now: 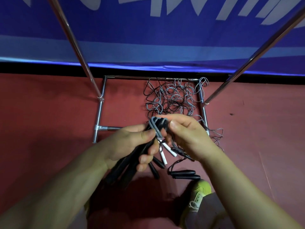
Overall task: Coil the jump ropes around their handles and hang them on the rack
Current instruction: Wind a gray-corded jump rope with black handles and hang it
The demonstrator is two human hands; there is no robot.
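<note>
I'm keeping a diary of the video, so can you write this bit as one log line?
left hand: grips black handles | right hand: pinches grey rope | loose ropes: tangled on floor | rack: nothing hung

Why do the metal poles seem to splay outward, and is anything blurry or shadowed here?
In the head view, the wide-angle lens splays the rack poles; the left hand, right hand and the ropes on the floor look fairly sharp; a dark shadow falls on the red floor beneath the hands; the light is dim.

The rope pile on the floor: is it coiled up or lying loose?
Loose. The rope pile sprawls in tangled grey and black loops inside the rack base, wound round no handles.
</note>
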